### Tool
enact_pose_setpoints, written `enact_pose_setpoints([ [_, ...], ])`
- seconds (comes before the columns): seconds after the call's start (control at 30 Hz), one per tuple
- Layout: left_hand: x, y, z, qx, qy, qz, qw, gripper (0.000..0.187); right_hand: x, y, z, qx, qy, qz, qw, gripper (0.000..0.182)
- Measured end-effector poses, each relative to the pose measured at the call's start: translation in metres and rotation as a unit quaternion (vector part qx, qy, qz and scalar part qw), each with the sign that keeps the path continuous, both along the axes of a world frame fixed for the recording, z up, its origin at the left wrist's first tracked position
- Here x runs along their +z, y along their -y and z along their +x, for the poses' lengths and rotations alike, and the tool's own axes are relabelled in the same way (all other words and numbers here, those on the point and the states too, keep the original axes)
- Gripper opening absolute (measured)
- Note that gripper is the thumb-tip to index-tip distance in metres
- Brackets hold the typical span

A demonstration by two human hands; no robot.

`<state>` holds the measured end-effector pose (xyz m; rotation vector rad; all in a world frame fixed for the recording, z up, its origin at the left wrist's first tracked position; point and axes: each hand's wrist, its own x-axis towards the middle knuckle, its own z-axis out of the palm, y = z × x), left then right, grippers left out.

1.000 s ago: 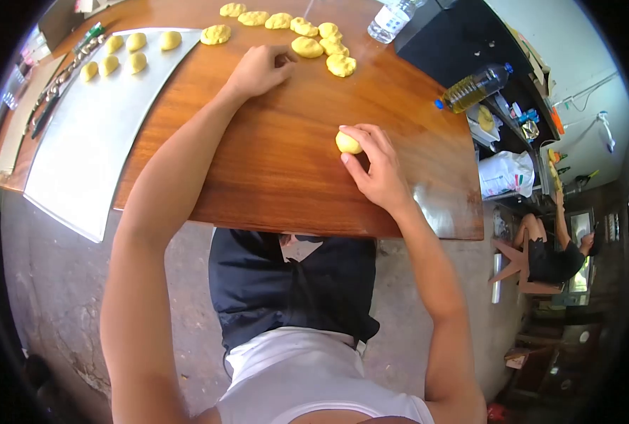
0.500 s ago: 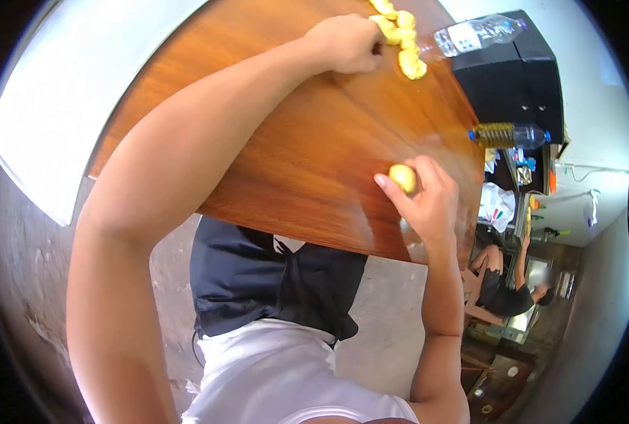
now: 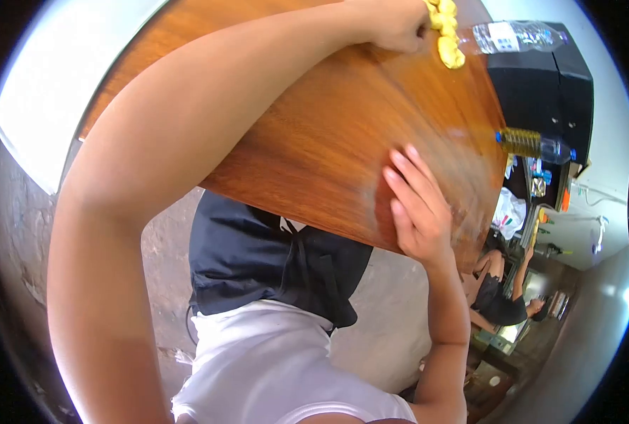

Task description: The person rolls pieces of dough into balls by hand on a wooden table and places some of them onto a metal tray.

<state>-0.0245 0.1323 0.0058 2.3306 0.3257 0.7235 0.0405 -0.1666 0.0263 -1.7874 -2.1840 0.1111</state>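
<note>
My left hand [image 3: 399, 27] is at the far edge of the view, fingers curled closed against a row of glossy yellow dough-like lumps [image 3: 451, 53]. What those fingers hold is hidden. Nearer my body, my right hand [image 3: 420, 201] lies over the wooden table [image 3: 314, 148] with its fingers stretched out and slightly apart. No yellow ball shows around it; the area under the palm is hidden.
A clear bottle [image 3: 515, 37] lies beyond the yellow lumps, by a black box [image 3: 540, 85]. Another bottle with yellowish liquid [image 3: 523, 141] is at the table's right edge. A white surface [image 3: 67, 78] borders the left. A person [image 3: 501, 300] sits in the background.
My right hand has gone from pinching a round yellow ball to lying with fingers extended, and the ball is out of sight. The view has shifted; my left hand stays by the yellow lumps.
</note>
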Motion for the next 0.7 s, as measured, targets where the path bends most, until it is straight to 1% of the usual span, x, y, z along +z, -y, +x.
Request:
enact_pose_setpoints([
  [0.03,-0.007,-0.002,0.006,0.002,0.025,0.011,1.000,0.024,-0.002,0.011,0.012,-0.006,0.009,0.005,1.000,0.032],
  [0.1,-0.008,-0.003,0.009,0.020,0.010,0.015,1.000,0.025,-0.006,0.021,0.040,-0.028,0.069,0.089,0.993,0.025],
  [0.13,-0.009,-0.001,0.012,0.026,0.000,0.024,0.999,0.026,-0.012,0.025,0.063,-0.067,0.078,0.105,0.989,0.024],
  [0.17,-0.013,-0.006,0.016,0.010,0.016,0.030,0.999,0.025,-0.021,0.020,0.082,-0.111,0.088,0.120,0.983,0.024],
  [0.23,-0.014,-0.007,0.016,0.007,0.003,0.042,0.999,0.024,-0.018,-0.027,0.079,-0.204,0.047,0.117,0.971,0.033],
  [0.3,-0.017,-0.010,0.021,0.013,0.005,0.047,0.999,0.024,-0.017,-0.060,0.051,-0.186,-0.018,0.125,0.974,0.038],
  [0.33,-0.018,-0.010,0.020,0.008,0.010,0.048,0.999,0.024,-0.014,-0.060,0.033,-0.143,-0.028,0.098,0.985,0.042],
  [0.4,-0.016,-0.010,0.018,0.006,0.013,0.049,0.999,0.024,-0.006,-0.033,0.004,-0.077,0.023,0.055,0.995,0.041],
  [0.43,-0.014,-0.008,0.018,0.008,0.008,0.049,0.999,0.024,-0.003,-0.016,-0.001,-0.069,0.021,0.053,0.996,0.041],
  [0.5,-0.012,-0.007,0.017,0.021,-0.004,0.046,0.999,0.024,-0.003,0.020,0.013,-0.044,0.042,0.030,0.998,0.037],
  [0.57,-0.018,-0.008,0.025,0.019,0.022,0.047,0.998,0.025,-0.004,0.040,0.046,-0.106,0.043,0.045,0.992,0.034],
  [0.6,-0.019,-0.008,0.022,0.013,0.018,0.046,0.999,0.025,-0.002,0.041,0.065,-0.137,0.063,0.047,0.988,0.034],
  [0.63,-0.016,-0.008,0.017,0.005,0.019,0.040,0.999,0.025,-0.004,0.035,0.080,-0.173,0.085,0.049,0.980,0.035],
  [0.67,-0.014,-0.007,0.017,-0.004,0.022,0.036,0.999,0.025,-0.004,0.014,0.082,-0.186,0.108,0.059,0.975,0.035],
  [0.7,-0.018,-0.011,0.024,0.012,0.012,0.064,0.998,0.025,-0.002,-0.013,0.081,-0.197,0.133,0.070,0.969,0.037],
])
